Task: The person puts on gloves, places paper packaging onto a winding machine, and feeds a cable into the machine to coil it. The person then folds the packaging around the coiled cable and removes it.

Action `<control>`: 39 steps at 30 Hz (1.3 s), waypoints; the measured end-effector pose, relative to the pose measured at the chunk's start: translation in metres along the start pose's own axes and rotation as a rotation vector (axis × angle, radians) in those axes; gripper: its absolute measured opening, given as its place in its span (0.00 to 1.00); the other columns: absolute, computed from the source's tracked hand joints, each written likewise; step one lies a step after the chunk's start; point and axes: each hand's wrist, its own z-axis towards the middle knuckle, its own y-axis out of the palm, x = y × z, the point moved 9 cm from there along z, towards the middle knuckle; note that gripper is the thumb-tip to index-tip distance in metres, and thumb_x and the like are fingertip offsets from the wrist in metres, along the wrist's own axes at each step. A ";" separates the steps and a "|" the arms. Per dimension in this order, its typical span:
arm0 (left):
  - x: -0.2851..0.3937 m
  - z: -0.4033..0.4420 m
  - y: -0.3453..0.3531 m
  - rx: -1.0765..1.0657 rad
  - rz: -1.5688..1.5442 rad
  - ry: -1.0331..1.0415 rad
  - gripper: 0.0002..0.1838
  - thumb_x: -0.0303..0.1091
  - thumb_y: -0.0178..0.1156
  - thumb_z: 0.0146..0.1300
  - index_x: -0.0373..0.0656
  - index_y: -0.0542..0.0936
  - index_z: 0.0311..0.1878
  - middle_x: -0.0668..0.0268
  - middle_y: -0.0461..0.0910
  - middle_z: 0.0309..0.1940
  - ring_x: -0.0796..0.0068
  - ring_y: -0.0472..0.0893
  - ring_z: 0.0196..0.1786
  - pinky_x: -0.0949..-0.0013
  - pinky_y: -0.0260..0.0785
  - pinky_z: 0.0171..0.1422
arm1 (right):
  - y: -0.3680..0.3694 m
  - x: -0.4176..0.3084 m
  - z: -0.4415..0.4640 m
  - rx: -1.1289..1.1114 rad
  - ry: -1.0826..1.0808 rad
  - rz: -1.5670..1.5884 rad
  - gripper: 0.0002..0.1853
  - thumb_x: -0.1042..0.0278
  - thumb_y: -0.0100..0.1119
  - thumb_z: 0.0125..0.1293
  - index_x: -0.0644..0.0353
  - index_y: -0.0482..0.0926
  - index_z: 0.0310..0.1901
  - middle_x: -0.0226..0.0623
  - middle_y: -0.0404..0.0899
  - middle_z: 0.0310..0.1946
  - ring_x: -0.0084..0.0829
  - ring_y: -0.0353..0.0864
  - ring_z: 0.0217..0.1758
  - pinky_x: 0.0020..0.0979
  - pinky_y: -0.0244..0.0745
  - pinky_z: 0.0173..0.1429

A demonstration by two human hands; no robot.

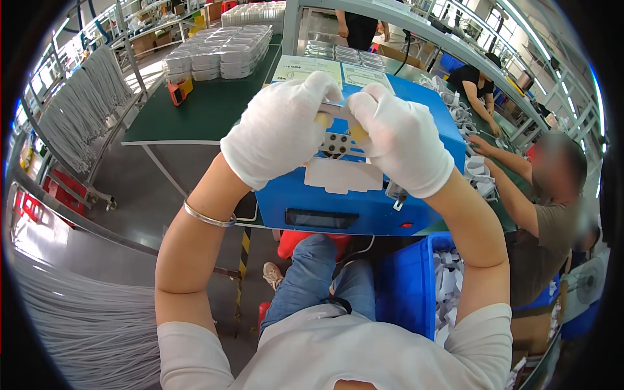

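Observation:
Both my hands wear white gloves and meet above a blue machine [273, 201] on the bench. My left hand [283, 127] is closed, its thumb and fingers pinched at the machine's top. My right hand [400, 136] is pinched close beside it. A small pale piece shows between the fingertips, too covered by the gloves to name. Just below them is a metal plate with dark holes [337, 144]. A white flap [344, 177] hangs at the machine's front edge, above a dark display [322, 218] and a red switch [406, 225].
Stacked clear plastic trays [221, 55] stand on the green table [162, 123]. An orange-and-red tool [179, 91] lies there. A blue bin [406, 279] of white pieces stands by my right leg. A co-worker [546, 221] reaches toward white parts at right. Grey cables [84, 312] hang at left.

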 end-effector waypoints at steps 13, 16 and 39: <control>-0.005 -0.006 0.005 -0.082 -0.059 -0.122 0.10 0.20 0.57 0.55 0.41 0.75 0.41 0.61 0.80 0.27 0.73 0.80 0.22 0.74 0.72 0.27 | -0.003 -0.015 -0.003 -0.017 -0.265 -0.206 0.16 0.75 0.62 0.40 0.56 0.76 0.36 0.32 0.73 0.32 0.34 0.78 0.27 0.30 0.73 0.30; 0.001 -0.006 -0.003 0.041 -0.047 -0.018 0.03 0.27 0.57 0.57 0.42 0.76 0.35 0.62 0.78 0.19 0.64 0.80 0.19 0.65 0.74 0.29 | -0.003 0.002 0.003 -0.067 -0.219 0.058 0.17 0.79 0.63 0.42 0.58 0.78 0.39 0.36 0.76 0.33 0.36 0.79 0.30 0.27 0.75 0.34; 0.005 0.001 -0.012 -0.014 0.018 -0.049 0.06 0.27 0.56 0.54 0.39 0.72 0.34 0.53 0.78 0.27 0.49 0.78 0.36 0.56 0.71 0.41 | 0.049 0.038 0.009 -0.474 0.359 0.879 0.19 0.49 0.58 0.66 0.61 0.76 0.39 0.31 0.79 0.34 0.19 0.78 0.35 0.22 0.74 0.46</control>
